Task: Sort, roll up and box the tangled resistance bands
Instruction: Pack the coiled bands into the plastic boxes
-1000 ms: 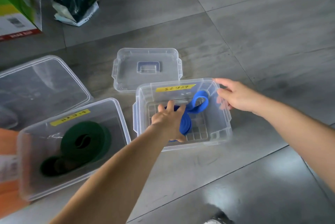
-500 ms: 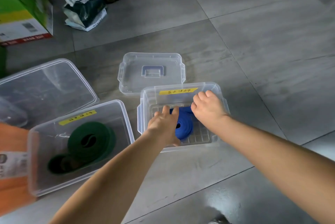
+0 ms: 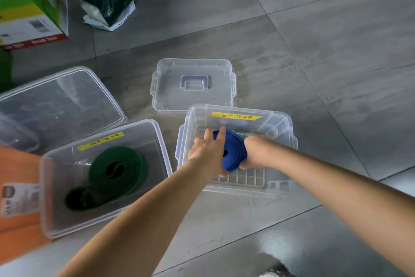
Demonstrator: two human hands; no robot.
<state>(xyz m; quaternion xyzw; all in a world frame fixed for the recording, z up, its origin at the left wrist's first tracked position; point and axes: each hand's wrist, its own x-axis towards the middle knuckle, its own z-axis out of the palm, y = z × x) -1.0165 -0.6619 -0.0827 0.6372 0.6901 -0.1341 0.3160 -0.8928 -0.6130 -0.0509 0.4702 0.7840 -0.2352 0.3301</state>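
A rolled blue resistance band [image 3: 233,150] sits inside a small clear box [image 3: 285,124] that bears a yellow label. My left hand [image 3: 207,151] lies against the roll's left side with fingers extended over its top. On the roll's right side, my right hand [image 3: 256,152] grips it with curled fingers, thumb under the lower edge. To the left, a larger clear box [image 3: 51,198] with a yellow label holds a rolled green band [image 3: 119,169] and a second, smaller green roll.
The small box's lid [image 3: 193,85] lies on the grey tile floor just behind it. A large clear lid [image 3: 56,101] lies at the left. An orange package [image 3: 18,205] is at the left edge; a green carton [image 3: 29,5] and bags are at the back left.
My right hand has come from the box's right rim down into the box onto the blue band. The band's loose loop is now gathered into one compact roll between both hands.
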